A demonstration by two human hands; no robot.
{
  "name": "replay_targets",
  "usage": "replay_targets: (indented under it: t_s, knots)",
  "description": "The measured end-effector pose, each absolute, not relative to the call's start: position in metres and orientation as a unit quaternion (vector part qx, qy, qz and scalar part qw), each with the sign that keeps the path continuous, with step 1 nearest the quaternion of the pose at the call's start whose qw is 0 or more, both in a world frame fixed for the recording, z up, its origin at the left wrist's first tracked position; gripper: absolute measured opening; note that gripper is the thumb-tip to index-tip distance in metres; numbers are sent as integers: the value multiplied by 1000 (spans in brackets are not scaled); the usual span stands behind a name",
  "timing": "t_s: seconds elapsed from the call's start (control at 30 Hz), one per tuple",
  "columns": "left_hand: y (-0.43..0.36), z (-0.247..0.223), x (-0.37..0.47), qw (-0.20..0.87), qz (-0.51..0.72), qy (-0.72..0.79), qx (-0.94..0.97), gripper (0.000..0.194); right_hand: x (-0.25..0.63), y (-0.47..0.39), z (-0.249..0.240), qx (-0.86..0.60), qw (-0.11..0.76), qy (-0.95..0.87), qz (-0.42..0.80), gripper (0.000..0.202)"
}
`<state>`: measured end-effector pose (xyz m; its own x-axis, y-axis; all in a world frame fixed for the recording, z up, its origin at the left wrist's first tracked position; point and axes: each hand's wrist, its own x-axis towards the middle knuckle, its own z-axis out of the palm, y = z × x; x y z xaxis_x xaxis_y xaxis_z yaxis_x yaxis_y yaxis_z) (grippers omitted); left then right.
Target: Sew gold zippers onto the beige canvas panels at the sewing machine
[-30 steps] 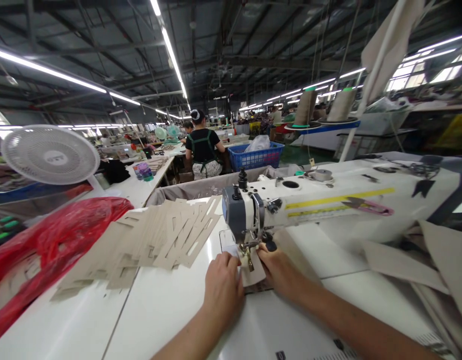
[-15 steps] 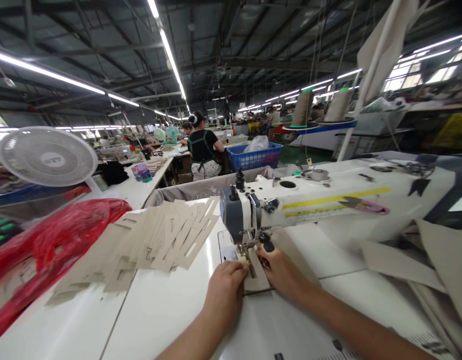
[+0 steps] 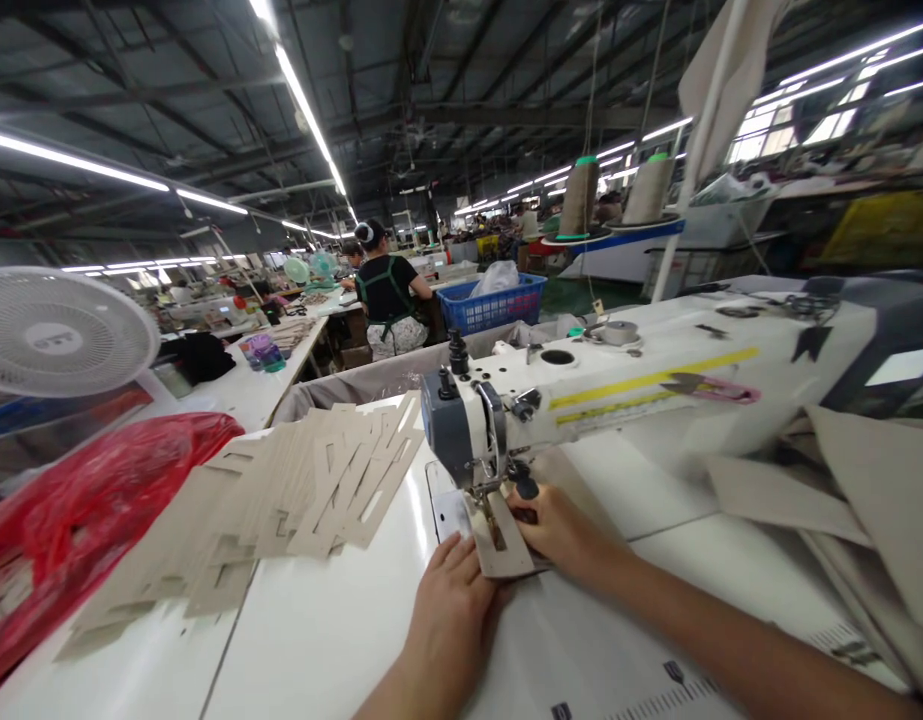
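Note:
A beige flat piece with a slot (image 3: 510, 556) lies under the presser foot (image 3: 494, 520) of the white sewing machine (image 3: 626, 370). My left hand (image 3: 452, 590) rests flat at the piece's left edge, fingers stretched out towards the needle area. On the other side, my right hand (image 3: 555, 525) has its fingers curled at the piece's right edge, close to the foot; a black knob partly covers the fingertips. Several similar slotted pieces (image 3: 318, 480) lie fanned out on the table to the left.
Red plastic wrap (image 3: 138, 480) and a white fan (image 3: 60, 330) are at the left. Pink-handled thread snips (image 3: 712, 387) lie on the machine arm. Beige panels (image 3: 873, 500) are heaped at the right. Beyond the machine are a blue basket (image 3: 495, 305) and a seated person (image 3: 390, 290).
My left hand has drawn back from the needle and flattened beside the piece. The piece's slotted near end shows more plainly. My right hand stays by the foot; the view has shifted slightly.

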<state>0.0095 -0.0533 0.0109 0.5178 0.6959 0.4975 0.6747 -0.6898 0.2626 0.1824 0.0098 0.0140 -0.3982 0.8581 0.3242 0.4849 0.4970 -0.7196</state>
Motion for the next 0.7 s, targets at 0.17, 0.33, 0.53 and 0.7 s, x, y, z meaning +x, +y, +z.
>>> replay_targets:
  t_s: [0.17, 0.33, 0.53, 0.7]
  knots:
    - [-49, 9, 12, 13, 268, 385, 883, 16, 179, 17, 6, -486, 317, -791, 195, 19]
    - [-48, 13, 14, 16, 258, 382, 887, 19, 172, 30, -2, -552, 277, -775, 134, 20]
    - [-49, 12, 15, 12, 244, 382, 891, 22, 169, 34, -2, -590, 250, -761, 103, 22]
    - [-54, 12, 15, 1, 253, 388, 886, 20, 174, 30, -1, -565, 259, -777, 97, 19]
